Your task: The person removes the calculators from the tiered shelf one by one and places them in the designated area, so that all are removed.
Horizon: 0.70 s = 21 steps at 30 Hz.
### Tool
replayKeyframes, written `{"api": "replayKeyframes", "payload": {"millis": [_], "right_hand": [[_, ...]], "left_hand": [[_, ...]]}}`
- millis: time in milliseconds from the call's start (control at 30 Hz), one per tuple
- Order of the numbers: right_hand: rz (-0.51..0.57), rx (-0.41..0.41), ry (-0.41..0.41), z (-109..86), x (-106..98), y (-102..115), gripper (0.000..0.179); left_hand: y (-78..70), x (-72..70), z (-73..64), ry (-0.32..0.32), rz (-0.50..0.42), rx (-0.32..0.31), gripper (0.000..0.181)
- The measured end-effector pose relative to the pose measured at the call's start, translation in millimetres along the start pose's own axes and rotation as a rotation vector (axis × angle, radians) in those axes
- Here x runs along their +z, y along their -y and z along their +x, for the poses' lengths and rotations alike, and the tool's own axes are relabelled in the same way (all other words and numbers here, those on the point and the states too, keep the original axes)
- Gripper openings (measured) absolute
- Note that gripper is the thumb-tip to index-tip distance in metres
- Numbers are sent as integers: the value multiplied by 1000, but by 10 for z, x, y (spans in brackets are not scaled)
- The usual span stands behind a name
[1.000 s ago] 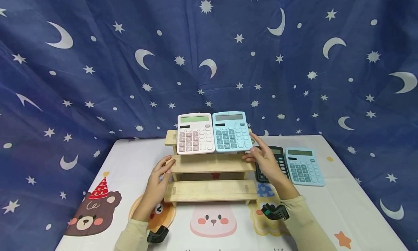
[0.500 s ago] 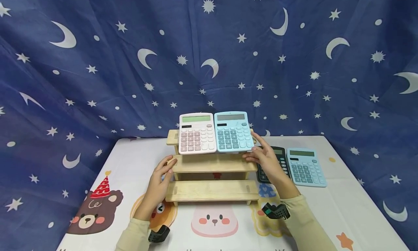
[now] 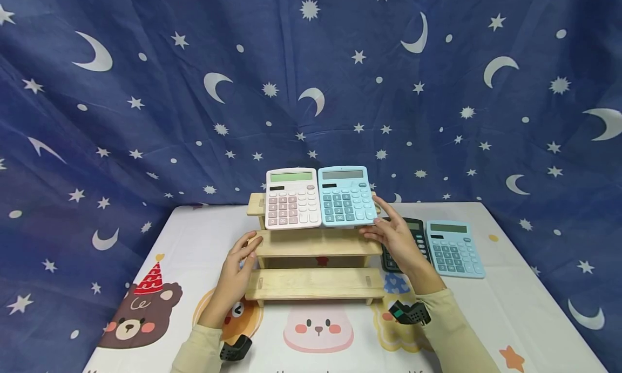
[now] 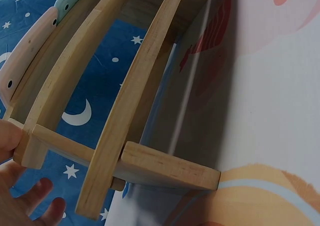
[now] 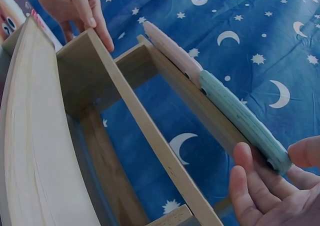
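Note:
A three-tier wooden display rack (image 3: pixel 316 284) stands on the table. On its top tier a pale pink calculator (image 3: pixel 293 198) and a light blue calculator (image 3: pixel 343 196) sit side by side, tilted toward me with their sides touching. My left hand (image 3: pixel 234 276) grips the left end of the middle tier; in the right wrist view its fingers lie on both sides of the board. At the lower right corner of the blue calculator, my right hand (image 3: pixel 396 238) holds its edge, with digits on either side of it in the right wrist view (image 5: pixel 272 188).
Right of the rack lie a black calculator (image 3: pixel 417 241), partly hidden by my right hand, and a second light blue calculator (image 3: pixel 454 249). A white cloth with cartoon prints (image 3: pixel 525 308) covers the table. Behind hangs a blue star-and-moon curtain (image 3: pixel 340 65).

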State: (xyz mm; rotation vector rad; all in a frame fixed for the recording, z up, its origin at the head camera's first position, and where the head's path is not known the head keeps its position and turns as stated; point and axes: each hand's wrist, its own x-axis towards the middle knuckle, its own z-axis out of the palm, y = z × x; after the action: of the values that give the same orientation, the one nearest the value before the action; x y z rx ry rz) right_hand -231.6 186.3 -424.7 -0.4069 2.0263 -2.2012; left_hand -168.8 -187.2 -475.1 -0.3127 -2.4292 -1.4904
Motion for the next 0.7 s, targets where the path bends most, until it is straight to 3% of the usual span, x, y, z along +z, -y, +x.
{"api": "replayKeyframes", "payload": {"millis": [700], "right_hand": [[56, 14, -11, 2, 14, 5, 62]], "left_hand": [[28, 17, 15, -5, -6, -6, 38]]}}
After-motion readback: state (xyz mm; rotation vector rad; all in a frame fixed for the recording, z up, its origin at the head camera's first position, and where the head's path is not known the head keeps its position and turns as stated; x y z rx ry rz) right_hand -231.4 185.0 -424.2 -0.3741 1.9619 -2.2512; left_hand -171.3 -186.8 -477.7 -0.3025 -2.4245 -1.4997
